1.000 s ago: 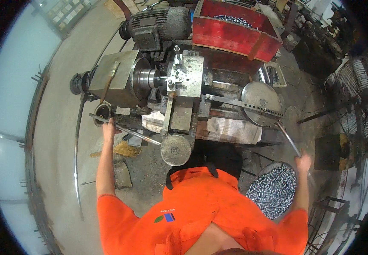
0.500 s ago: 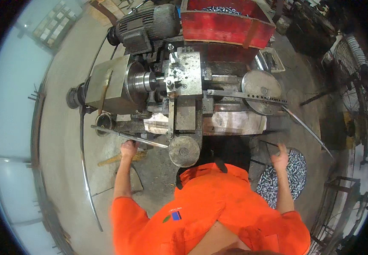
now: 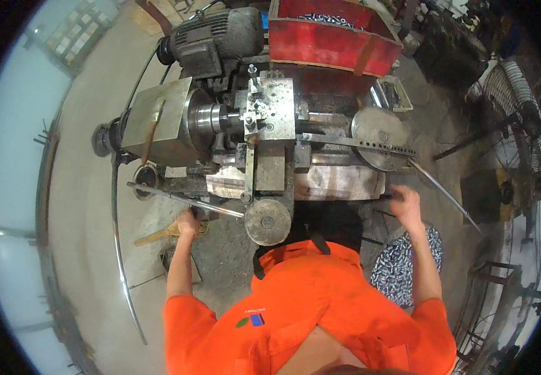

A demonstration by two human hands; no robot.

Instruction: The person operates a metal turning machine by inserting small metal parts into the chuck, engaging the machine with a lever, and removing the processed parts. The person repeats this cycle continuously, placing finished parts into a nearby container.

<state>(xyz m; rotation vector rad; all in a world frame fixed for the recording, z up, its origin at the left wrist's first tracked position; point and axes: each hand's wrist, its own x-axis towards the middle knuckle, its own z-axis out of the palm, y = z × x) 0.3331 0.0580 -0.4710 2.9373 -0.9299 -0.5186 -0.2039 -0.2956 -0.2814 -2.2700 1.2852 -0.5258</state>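
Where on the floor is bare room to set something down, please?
Widest: the floor at left, between the pale wall and the long bar. A smaller, speckled patch lies between the left forearm and the orange shirt. Around the right hand it is crowded: the silver lever to its right, the heap of metal pieces below.

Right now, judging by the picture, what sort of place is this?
Probably a metalworking shop: a lathe-like machine, a finned motor and a red bin holding small metal parts suggest it.
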